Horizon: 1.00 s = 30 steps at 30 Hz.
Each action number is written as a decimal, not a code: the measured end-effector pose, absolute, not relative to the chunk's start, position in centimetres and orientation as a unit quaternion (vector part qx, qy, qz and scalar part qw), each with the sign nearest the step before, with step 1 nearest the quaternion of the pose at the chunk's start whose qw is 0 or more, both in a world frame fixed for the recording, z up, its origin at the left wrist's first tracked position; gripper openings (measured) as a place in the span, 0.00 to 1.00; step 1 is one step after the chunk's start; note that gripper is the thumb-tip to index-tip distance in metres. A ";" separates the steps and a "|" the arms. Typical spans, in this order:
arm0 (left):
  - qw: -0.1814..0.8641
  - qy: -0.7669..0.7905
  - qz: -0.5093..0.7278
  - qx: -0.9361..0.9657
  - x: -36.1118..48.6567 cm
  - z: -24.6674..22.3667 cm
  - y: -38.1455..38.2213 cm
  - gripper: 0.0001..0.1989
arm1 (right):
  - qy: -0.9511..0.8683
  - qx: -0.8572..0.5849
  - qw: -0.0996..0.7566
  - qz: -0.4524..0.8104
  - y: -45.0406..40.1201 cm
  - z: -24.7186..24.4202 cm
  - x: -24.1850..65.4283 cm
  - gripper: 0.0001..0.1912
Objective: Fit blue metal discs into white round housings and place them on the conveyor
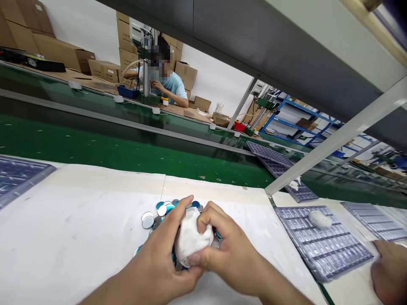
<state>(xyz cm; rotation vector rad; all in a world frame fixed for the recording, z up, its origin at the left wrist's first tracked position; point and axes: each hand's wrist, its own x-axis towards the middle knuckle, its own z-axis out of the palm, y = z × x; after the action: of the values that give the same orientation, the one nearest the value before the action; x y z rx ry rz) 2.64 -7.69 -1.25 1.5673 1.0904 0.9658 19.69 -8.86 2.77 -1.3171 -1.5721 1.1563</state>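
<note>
White cloth wad clenched between both hands over the bench; left hand closed around its near side, right hand curled over the far side, fingers pressing in, a grip that keeps the cloth bunched; just below and beyond, round mirror-faced discs with blue edges, loosely heaped on a white-covered bench, within easy reach of both hands; to the right, a second white wad on a grey moulded tray, another person's hand just beside it; farther out, a green conveyor belt, partly cut off by a pale steel crossbar; past that, a seated co-worker behind a bench press, with cardboard boxes stacked around.
</note>
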 end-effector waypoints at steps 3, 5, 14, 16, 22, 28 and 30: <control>0.461 0.428 0.418 0.655 2.7 -1.4 -7.6 0.41 | -0.632 -0.543 0.371 0.410 -9.0 2.9 19.2 0.15; 0.455 0.429 0.413 0.661 2.7 -1.3 -7.6 0.40 | -0.602 -0.544 0.389 0.438 -8.6 2.5 19.1 0.13; 0.533 0.438 0.364 0.626 2.4 -0.4 -7.0 0.49 | -0.729 -0.466 0.390 0.315 -9.9 2.9 20.3 0.06; 0.512 0.440 0.362 0.643 2.3 -0.6 -7.0 0.48 | -0.756 -0.471 0.380 0.250 -9.9 3.0 20.1 0.06; 0.520 0.463 0.348 0.628 2.2 -0.3 -7.0 0.46 | -0.593 -0.510 0.406 0.473 -8.0 2.7 19.7 0.08; 0.560 0.445 0.357 0.600 2.3 0.2 -6.9 0.48 | -0.541 -0.463 0.422 0.561 -8.0 2.7 20.7 0.13; 0.555 0.447 0.361 0.602 2.3 0.1 -7.0 0.47 | -0.499 -0.465 0.436 0.587 -8.3 2.5 20.5 0.15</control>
<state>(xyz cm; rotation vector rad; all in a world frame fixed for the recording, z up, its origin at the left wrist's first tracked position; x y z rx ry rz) 2.30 -6.98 0.12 1.4212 1.0552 0.8526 20.51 -8.34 2.48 -1.1574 -1.2417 1.4618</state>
